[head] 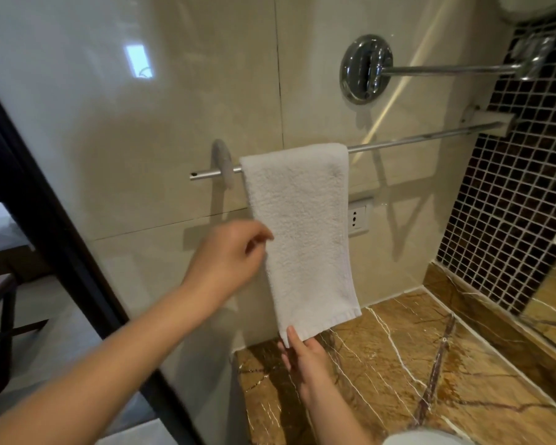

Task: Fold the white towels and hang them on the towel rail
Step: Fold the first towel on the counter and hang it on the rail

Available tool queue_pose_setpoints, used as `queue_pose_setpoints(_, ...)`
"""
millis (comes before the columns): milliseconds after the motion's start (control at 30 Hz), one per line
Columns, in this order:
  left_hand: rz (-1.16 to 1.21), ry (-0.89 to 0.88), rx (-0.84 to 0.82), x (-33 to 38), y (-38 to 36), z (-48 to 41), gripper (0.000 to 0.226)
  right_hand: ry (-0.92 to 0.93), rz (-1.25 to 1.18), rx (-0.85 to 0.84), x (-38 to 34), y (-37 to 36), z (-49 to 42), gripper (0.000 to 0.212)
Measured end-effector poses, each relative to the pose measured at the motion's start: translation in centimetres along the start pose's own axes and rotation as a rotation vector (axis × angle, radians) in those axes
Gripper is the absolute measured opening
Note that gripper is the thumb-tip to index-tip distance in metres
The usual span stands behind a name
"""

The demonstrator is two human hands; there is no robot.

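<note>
A folded white towel (302, 232) hangs over the left part of the chrome towel rail (414, 141) on the beige tiled wall. My left hand (228, 261) is at the towel's left edge, about halfway down, fingers curled and touching or just off the cloth. My right hand (305, 354) pinches the towel's bottom left corner, thumb on the front. The towel's back half is hidden behind the front one.
A brown marble counter (430, 364) lies below the towel. A wall socket (357, 220) sits just right of the towel. A round chrome mount with a swing arm (366, 69) is above the rail. Dark mosaic tiles (511, 203) cover the right wall; a black door frame (45, 220) stands left.
</note>
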State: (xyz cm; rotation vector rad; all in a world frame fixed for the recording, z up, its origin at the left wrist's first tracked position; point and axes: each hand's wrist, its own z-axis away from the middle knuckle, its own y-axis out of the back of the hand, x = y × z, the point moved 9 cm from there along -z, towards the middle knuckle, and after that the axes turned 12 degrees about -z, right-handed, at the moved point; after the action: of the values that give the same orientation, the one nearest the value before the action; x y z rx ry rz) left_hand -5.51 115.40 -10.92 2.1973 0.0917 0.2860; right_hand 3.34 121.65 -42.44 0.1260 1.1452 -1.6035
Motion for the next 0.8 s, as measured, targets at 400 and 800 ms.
queue_pose_setpoints(400,-0.412,-0.312,0.248,1.2,5.6,-7.3,0.008,0.050,0.050,0.057,0.0,0.1,0.0,0.028)
queue_pose_setpoints(800,-0.375,-0.293,0.285,1.8,5.3,-7.7,0.015,0.026,0.101,0.022,-1.2,0.6,-1.6,0.024)
